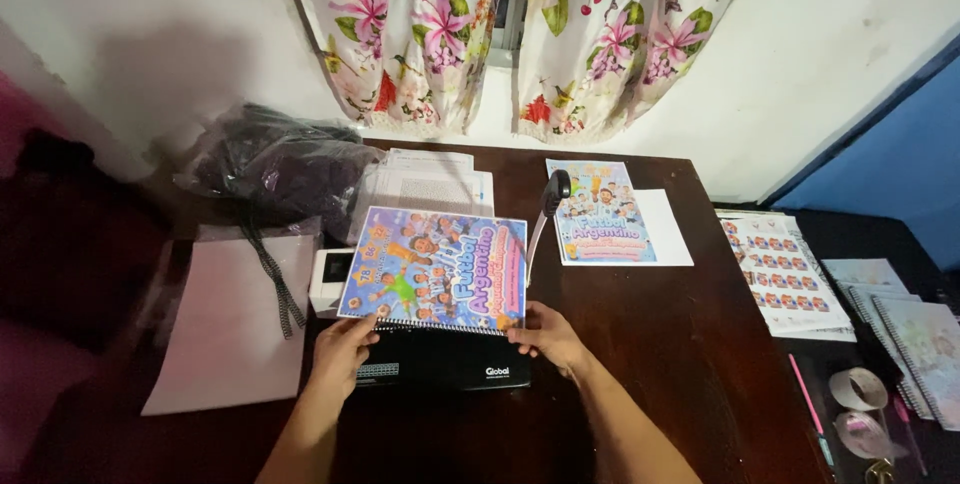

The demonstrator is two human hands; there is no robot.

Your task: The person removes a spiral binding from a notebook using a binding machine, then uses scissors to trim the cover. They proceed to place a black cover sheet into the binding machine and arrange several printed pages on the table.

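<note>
A colourful booklet cover (435,266) with cartoon figures lies tilted on a black binding machine (440,364) at the table's front. Its near edge carries a row of comb rings. My left hand (342,346) grips the booklet's near left corner. At the near right corner, my right hand (545,334) pinches that edge. The machine's lever with a black knob (555,187) stands up behind the booklet on the right.
A second printed cover on white sheets (603,212) lies behind. Stacked papers (430,184), a dark plastic bag (280,169), pink sheet (235,319) and loose comb spines (272,274) sit left. Sticker sheets (785,269), spiral notebooks (915,339), tape rolls (858,389) are right.
</note>
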